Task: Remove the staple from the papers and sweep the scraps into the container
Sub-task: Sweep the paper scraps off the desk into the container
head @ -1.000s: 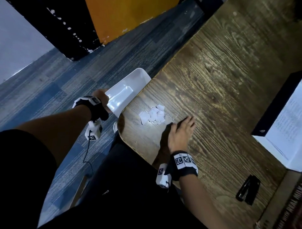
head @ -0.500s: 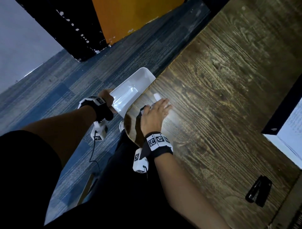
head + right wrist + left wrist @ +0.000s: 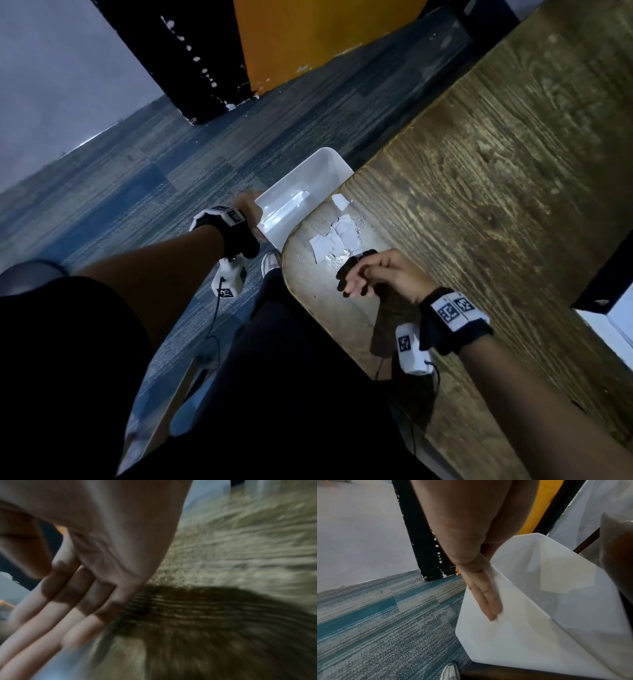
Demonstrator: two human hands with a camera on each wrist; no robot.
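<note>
A heap of white paper scraps (image 3: 337, 236) lies on the rounded near corner of the wooden table (image 3: 479, 164), a little in from the edge. One scrap (image 3: 340, 202) sits right at the edge above the white plastic container (image 3: 301, 192). My left hand (image 3: 249, 214) holds this container in the air against the table edge. The left wrist view shows its fingers (image 3: 488, 601) lying straight along the container's (image 3: 547, 608) outer wall, thumb hidden. My right hand (image 3: 368, 275) hovers just behind the scraps, fingers (image 3: 51, 615) loose and empty.
A black box with white papers (image 3: 616, 318) stands at the table's right edge. Below the table are blue carpet (image 3: 137, 205) and my shoe (image 3: 270, 263). A black post (image 3: 191, 58) and an orange panel (image 3: 308, 37) stand further off.
My right hand pushed the scraps toward the table edge, then drew back to the near right and lifted. The heap sits closer to the container. The left hand has kept the container in place.
</note>
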